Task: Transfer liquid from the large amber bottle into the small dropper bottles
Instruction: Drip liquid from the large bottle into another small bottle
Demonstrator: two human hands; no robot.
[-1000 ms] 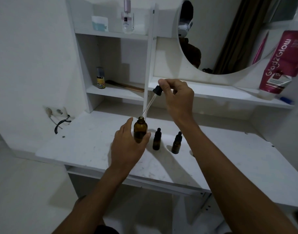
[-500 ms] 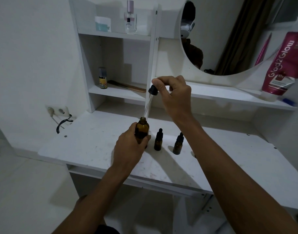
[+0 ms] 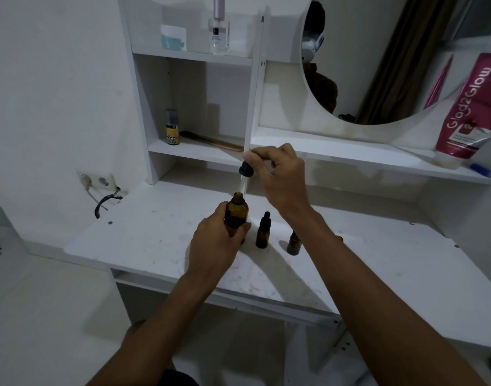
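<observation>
At the middle of the frame the left hand point(image 3: 216, 240) wraps around the large amber bottle point(image 3: 236, 215), its grip pressed around the body while the bottle stands on, or just above, the white counter point(image 3: 155, 240); the base is hidden by the fingers, so which one cannot be told. Just above it the right hand point(image 3: 280, 174) pinches the black bulb of a dropper point(image 3: 244, 176) between thumb and fingertips, and the clear glass tube points down with its tip at the open neck. Two small dropper bottles sit to the right of the amber bottle: the nearer one point(image 3: 263, 231) stands free with its cap on, and the farther one point(image 3: 293, 242) is partly hidden behind the right forearm. The likeliest slip here is a squeeze at the wrong time: pressing the bulb while the tip is outside the neck would drip liquid onto the counter. The thin tube could also knock the glass rim if it comes in tilted. The right forearm passes close over the farther small bottle and could tip it. Both small bottles appear capped, so nothing can go in until they are opened.
</observation>
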